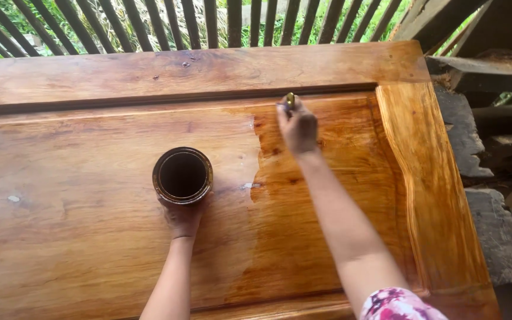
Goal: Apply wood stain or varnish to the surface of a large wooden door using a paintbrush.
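A wide wooden door panel [78,195] lies flat before me. Its right part is dark, wet and glossy; its left part is paler and dull. My left hand [183,218] holds a round open tin [182,175] of dark liquid from underneath, above the panel's middle. My right hand [297,127] reaches to the far edge of the recessed panel and grips a small brush [290,101] with a gold-coloured ferrule, its tip against the groove by the upper rail.
Dark wooden slats [208,24] run along the far side with green plants behind them. Grey stone blocks [496,234] and stacked timber [493,71] stand at the right, past the door's raised frame [428,178].
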